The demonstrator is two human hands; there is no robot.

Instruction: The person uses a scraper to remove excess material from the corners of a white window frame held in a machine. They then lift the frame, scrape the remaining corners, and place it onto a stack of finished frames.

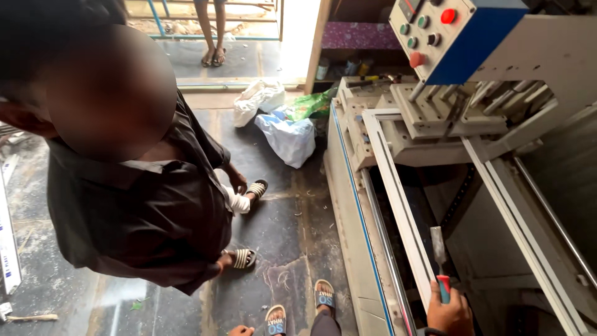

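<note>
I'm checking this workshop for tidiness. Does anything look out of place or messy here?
Yes. Plastic bags lie slumped on the floor against the machine, right in the walkway. The floor itself is scuffed and dusty. The right hand holds a chisel upright beside the white frame; nothing there looks askew.

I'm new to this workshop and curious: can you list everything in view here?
Machine: one, grey with a blue control box, right.
White frame bars: two, on the machine bed, meeting at a corner.
Chisel: one, metal blade, red and blue handle, in the right hand.
Bags: several, white and green, on the floor.
Co-worker: one, dark shirt, striped sandals, left.
Distant person's legs: one pair, top.
Own sandalled feet: two, bottom.
Left hand: bottom edge, empty as far as visible.
Right hand: gripping the chisel.
</note>
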